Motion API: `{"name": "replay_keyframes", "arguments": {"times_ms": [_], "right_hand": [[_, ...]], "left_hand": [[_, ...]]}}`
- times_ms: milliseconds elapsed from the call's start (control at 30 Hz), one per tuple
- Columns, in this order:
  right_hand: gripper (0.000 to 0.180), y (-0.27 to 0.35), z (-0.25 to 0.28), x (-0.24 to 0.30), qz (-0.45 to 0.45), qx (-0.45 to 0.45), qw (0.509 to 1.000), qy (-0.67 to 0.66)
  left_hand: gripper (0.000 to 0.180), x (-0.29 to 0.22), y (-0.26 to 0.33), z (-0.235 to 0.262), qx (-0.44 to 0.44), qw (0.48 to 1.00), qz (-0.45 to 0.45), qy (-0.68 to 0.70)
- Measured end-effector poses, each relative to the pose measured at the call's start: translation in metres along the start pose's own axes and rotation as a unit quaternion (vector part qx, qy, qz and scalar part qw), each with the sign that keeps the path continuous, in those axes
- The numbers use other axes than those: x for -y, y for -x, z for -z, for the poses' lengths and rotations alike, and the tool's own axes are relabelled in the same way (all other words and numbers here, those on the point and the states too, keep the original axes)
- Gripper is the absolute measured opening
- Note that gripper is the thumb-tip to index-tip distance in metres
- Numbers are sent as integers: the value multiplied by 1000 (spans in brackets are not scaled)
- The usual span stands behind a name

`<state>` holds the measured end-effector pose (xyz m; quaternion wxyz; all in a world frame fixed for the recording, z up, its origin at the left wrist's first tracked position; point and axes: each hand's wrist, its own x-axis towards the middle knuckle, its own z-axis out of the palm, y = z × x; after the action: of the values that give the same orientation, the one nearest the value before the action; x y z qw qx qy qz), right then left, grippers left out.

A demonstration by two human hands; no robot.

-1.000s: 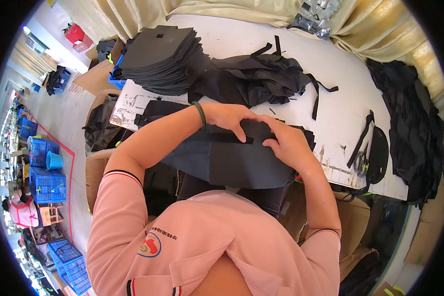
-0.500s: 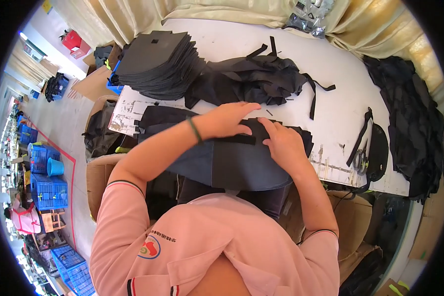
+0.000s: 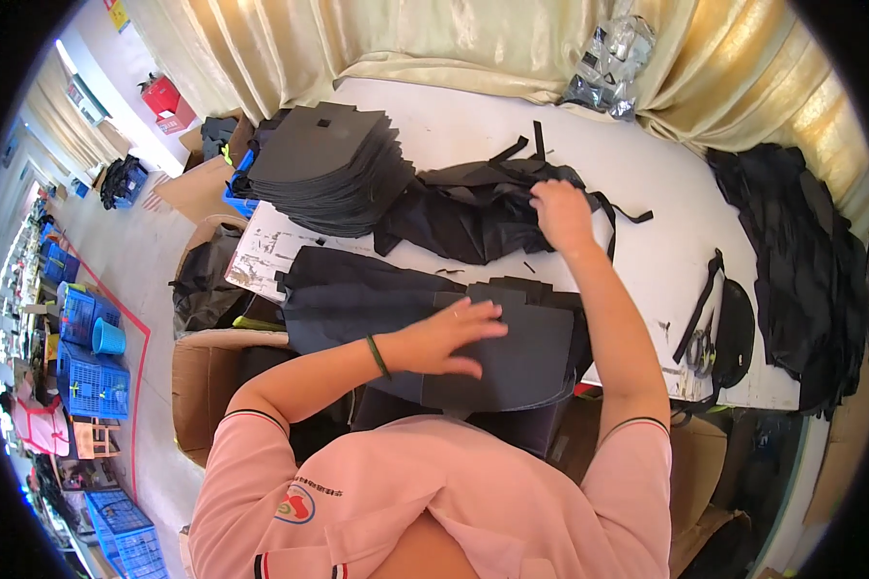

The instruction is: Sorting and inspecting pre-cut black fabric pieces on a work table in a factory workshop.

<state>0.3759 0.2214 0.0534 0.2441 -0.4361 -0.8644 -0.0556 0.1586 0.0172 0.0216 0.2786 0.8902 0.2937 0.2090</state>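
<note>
In front of me, layered black fabric pieces (image 3: 357, 289) lie along the table's near edge. On their right part rests a stiff dark grey panel (image 3: 531, 343) with a rounded lower edge and a stepped upper edge. My left hand (image 3: 444, 338) is open, fingers spread, over this panel's left side. Farther away, my right hand (image 3: 562, 217) is over the right end of a crumpled black fabric heap (image 3: 473, 222) with loose straps. Its fingers are slightly bent and apart, nothing visible in them; whether they touch the cloth is unclear.
A tall stack of dark grey panels (image 3: 333, 159) stands at the far left of the white table (image 3: 637, 280). Scissors (image 3: 702, 352) lie beside a black pouch-like piece (image 3: 736, 333) at right. More black fabric (image 3: 792, 261) hangs over the right edge. An opened cardboard box (image 3: 203, 386) is at left.
My right hand has moved from the near panel out to the fabric heap. My left hand has shifted nearer to me. The black strip beside it no longer shows, and the view has tilted up.
</note>
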Motion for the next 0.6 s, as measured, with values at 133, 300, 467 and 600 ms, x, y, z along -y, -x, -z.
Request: {"name": "replay_keyframes", "arguments": {"times_ms": [133,300,467,600], "right_hand": [[16,-40,101,39,0,18,973,-230],[26,-72,174,98,-2,28,909,-415],[25,-90,187,131,-32,-27,799,-600],[23,-92,202,137,20,-117,773,-623]], "left_hand": [[62,7,-25,70,-315,947,59,20],[102,-20,-66,129,-361,931,-13,49],[91,-47,-92,147,-453,884,-82,84],[49,-50,-75,183,-503,803,-106,300]]}}
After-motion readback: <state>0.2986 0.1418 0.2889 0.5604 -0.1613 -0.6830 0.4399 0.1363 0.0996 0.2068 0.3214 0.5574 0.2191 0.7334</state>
